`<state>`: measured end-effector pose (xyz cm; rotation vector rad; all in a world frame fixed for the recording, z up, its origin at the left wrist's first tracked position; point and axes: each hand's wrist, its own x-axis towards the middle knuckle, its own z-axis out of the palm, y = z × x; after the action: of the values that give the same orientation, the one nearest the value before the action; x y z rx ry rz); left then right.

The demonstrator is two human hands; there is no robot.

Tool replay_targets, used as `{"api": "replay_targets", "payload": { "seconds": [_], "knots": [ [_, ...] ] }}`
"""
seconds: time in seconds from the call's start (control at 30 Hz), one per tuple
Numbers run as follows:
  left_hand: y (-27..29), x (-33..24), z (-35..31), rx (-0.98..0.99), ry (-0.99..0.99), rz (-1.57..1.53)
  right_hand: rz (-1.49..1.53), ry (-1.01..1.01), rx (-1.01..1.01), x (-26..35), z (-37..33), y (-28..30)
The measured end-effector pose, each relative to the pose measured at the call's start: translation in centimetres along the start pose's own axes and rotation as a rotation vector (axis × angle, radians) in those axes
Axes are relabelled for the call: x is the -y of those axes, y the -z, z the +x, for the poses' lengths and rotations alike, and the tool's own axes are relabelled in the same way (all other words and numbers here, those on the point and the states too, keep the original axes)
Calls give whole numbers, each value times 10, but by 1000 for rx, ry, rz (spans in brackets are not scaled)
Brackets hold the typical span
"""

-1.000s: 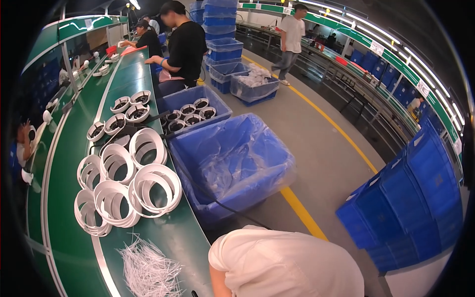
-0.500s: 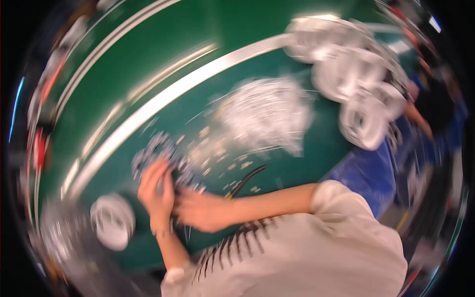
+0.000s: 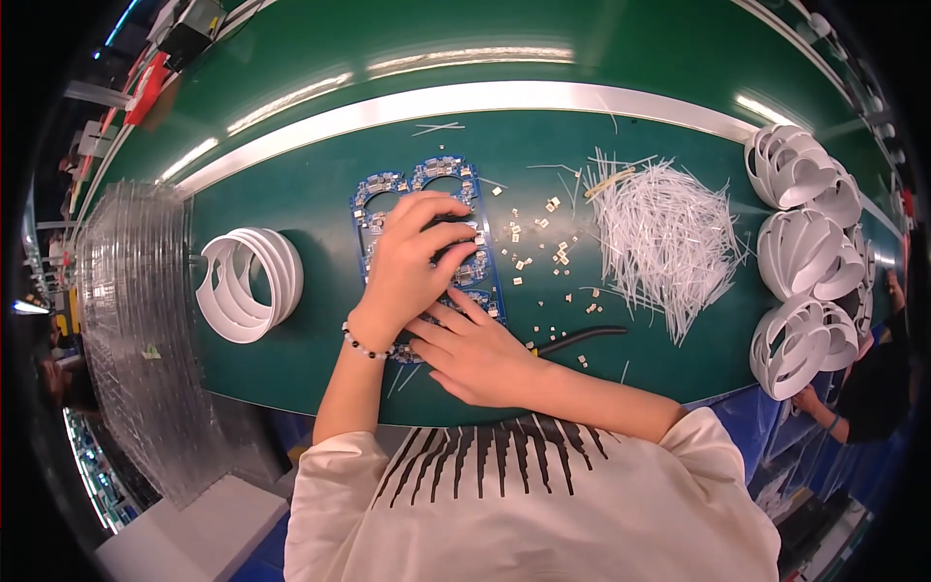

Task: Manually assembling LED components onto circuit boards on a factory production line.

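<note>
A blue circuit-board panel (image 3: 441,167) with round cut-outs and many small components lies flat on the green table. My left hand (image 3: 412,252), with a beaded bracelet at its wrist, arches over the middle of the panel. Its fingers are curved and apart, and I see nothing between them. My right hand (image 3: 475,354) lies low across the panel's near part, fingers spread, the tips partly under the left hand. Small pale connectors (image 3: 516,233) are scattered right of the panel. Beside my right wrist lies a dark-handled tool (image 3: 592,333), its other end hidden.
A heap of thin white strips (image 3: 669,242) lies to the right. White ring-shaped plastic housings (image 3: 800,252) pile up at the far right; another housing (image 3: 250,286) stands left. Stacked clear trays (image 3: 141,320) rise at the left edge. Another person's arm (image 3: 819,412) shows at right.
The view has turned and steadied, so the panel sits nearer the middle. Both hands remain over the panel; the earlier blur hides finer finger movement.
</note>
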<state>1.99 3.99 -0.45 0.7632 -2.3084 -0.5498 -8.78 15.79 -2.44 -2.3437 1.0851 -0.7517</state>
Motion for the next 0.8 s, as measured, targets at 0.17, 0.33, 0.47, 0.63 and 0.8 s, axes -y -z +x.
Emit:
{"api": "replay_targets", "payload": {
  "seconds": [0.17, 0.33, 0.47, 0.63, 0.8],
  "knots": [
    [-14, 0, 3, 32, -21, 26, -14, 3, -25, -2, 3, 2],
    [-17, 0, 0, 54, 52, -3, 16, 12, -46, -3, 4, 2],
    [-15, -7, 2, 31, 189, -291, 16, 1, -64, -2, 5, 2],
    [-18, -20, -1, 87, -14, -210, 54, 2, -29, -2, 0, -5],
    [1, -9, 8, -62, 58, -161, -6, -37, -3, -2, 3, 3]
  ]
}}
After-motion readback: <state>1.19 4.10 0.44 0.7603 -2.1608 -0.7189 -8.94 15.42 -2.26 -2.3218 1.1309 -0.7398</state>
